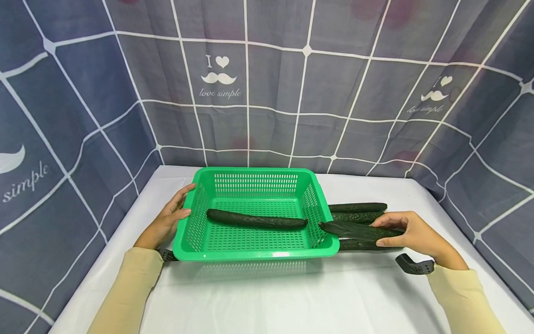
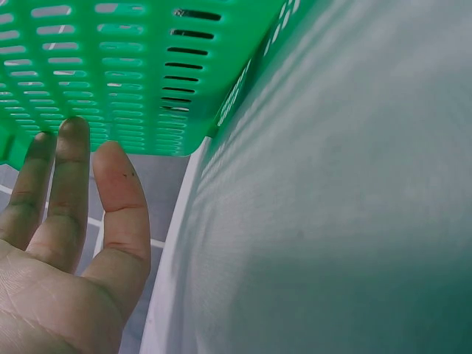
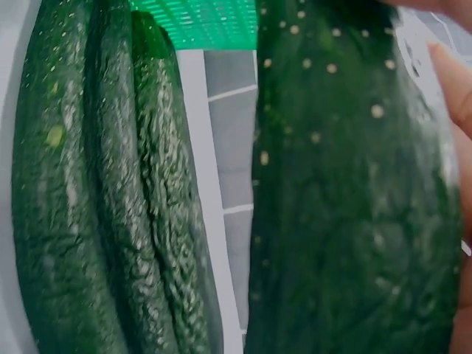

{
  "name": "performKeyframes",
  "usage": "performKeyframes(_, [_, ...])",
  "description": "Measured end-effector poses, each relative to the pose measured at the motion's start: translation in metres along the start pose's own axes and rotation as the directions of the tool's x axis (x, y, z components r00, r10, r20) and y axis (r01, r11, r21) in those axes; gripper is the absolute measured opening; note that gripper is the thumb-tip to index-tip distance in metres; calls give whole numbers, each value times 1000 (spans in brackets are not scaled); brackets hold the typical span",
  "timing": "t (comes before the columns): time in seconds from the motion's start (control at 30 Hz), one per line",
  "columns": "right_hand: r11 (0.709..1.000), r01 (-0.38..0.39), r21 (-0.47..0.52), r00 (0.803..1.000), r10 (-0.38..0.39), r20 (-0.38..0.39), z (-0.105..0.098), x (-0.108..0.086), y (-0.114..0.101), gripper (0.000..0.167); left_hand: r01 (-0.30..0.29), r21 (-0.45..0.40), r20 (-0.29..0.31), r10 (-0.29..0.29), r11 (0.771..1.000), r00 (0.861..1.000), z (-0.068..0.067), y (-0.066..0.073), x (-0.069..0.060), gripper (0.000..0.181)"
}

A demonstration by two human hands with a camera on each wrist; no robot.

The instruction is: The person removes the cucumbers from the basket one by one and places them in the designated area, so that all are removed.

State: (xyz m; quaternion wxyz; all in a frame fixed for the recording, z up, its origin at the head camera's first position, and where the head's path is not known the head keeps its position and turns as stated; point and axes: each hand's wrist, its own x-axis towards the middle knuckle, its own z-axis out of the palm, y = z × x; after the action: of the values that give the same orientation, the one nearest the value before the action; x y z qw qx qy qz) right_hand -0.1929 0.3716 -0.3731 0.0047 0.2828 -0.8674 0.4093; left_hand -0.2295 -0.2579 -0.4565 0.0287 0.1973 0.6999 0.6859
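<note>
A green plastic basket (image 1: 256, 254) with slotted walls stands in the middle of the table, one dark green cucumber (image 1: 256, 219) lying across its floor. My left hand (image 1: 164, 220) touches the basket's left side; in the left wrist view its fingers (image 2: 70, 177) extend toward the slotted wall. Between thumb and fingers, my right hand (image 1: 410, 234) grips another cucumber (image 1: 350, 229), its far tip at the basket's right rim. Close up in the right wrist view, this held cucumber (image 3: 354, 192) shows pale specks. Below and beside it are three more cucumbers (image 3: 63, 192), lying side by side.
A white cloth (image 1: 267, 301) covers the table. Dark grey checked curtains (image 1: 275, 79) hang behind it and along both sides. Black wrist straps (image 1: 415, 265) are on both arms.
</note>
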Motion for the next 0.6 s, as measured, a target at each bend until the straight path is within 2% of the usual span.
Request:
performKeyframes(0.13, [1000, -17, 2, 1000, 17, -4, -2, -9, 6, 38, 2, -7, 4, -2, 1000, 1000, 1, 1, 0, 73])
performKeyframes(0.3, [999, -32, 1, 999, 32, -7, -6, -21, 14, 38, 33, -11, 10, -33, 999, 999, 0, 1, 0, 73])
performKeyframes(0.6, [998, -10, 57, 1000, 10, 9, -8, -36, 27, 41, 46, -22, 11, -46, 999, 999, 0, 2, -1, 72])
